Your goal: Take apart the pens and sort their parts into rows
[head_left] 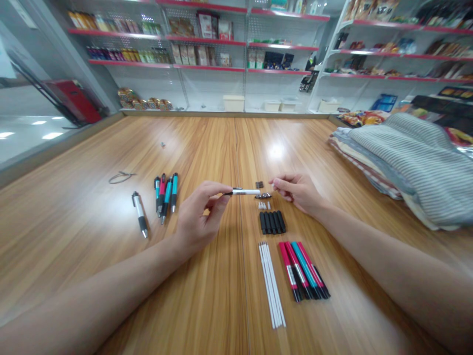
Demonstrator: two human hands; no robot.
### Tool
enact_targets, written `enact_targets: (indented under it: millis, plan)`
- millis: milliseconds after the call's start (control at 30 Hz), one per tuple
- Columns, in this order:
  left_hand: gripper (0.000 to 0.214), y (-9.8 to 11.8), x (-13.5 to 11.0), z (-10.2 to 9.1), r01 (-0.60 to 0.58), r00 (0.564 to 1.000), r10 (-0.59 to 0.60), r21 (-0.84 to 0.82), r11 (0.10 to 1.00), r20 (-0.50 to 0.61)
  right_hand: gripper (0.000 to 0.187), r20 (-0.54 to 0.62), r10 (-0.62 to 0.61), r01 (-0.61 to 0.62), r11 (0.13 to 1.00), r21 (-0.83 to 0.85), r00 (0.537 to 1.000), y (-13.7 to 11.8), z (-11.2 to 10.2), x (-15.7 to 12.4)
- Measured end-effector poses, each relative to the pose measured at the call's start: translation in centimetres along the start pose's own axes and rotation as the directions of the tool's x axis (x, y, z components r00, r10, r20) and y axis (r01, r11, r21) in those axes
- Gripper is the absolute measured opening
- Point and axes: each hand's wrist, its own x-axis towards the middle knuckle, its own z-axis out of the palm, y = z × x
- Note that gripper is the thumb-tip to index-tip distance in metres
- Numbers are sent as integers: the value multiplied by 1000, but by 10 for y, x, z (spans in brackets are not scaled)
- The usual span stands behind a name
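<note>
My left hand [203, 214] pinches a white pen barrel [247, 192] by its black clip end, holding it level so the white end points right. Across from that end, my right hand [295, 192] has thumb and forefinger closed on a small white piece [274, 187], too small to make out fully. Under and beside the hands lie rows of parts: small dark pieces [259, 184], silver pen tips [264, 196], small clear-white pieces [264, 205] and black grips [272, 222]. Nearer me are white refills [271, 286] and pink and teal pen barrels [303, 268].
Left of my left hand lie several teal and pink pens [166, 195] and a white pen [140, 215]. A thin looped cord [121, 177] rests behind them. Folded cloths [414, 162] cover the table's right side. Stocked shelves [207, 42] stand beyond the wooden table [207, 305].
</note>
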Motion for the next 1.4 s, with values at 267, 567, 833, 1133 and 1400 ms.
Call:
enact_targets:
  millis: [267,567,833,1133,1400]
  plan:
    - [16,2,1,1,38,999,-38,-6,999,7,26,336,139,-1,925,-381,932,-12,-22,3]
    - [16,3,0,0,46,999,-46,7,999,29,19,474,83,189,846,-498,877,-9,-24,6]
    - [16,3,1,0,46,999,-45,-2,999,27,22,466,67,193,852,-486,882,-10,-20,3]
    - [20,1,1,-1,15,999,-16,9,1000,36,24,426,77,162,852,-497,901,-8,-19,2]
    - [22,2,1,-1,38,999,-37,-15,999,38,17,410,41,200,826,-527,911,-9,-24,-1]
